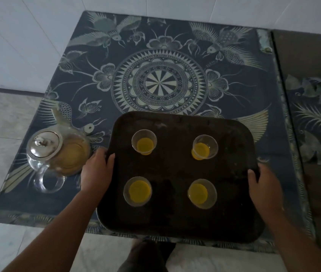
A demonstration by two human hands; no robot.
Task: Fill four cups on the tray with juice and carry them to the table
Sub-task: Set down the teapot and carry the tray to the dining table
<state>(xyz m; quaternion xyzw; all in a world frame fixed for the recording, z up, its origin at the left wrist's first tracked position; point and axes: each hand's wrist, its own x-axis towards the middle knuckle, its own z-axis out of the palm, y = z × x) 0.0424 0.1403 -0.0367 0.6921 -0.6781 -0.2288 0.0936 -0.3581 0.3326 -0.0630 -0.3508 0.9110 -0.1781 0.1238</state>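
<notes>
A low table (175, 36) covered in a dark blue cloth printed with a pale round medallion, flowers and birds stands on a pale tiled floor (8, 118), and a second surface with a similar print (316, 118) lies just beside it on the right. A dark, rounded-corner tray (175, 165) sits over the near right part of the table, with its near edge reaching out past the table's near edge; whether it rests on the cloth or is held just above it cannot be told. Four clear cups stand upright on the tray, well apart in a square, each with yellow juice in the bottom: the far left cup (144, 142), the far right cup (204, 147), the near left cup (137, 191) and the near right cup (202, 193). The left hand (96, 169) grips the tray's left edge, thumb lying over the rim and fingers curled at the edge. The right hand (263, 185) grips the right edge the same way, its thumb on the rim and the other fingers hidden underneath. A glass teapot (57, 154) with a shiny metal lid, holding yellowish liquid, stands on the cloth just left of the left hand, its handle toward the near side.
</notes>
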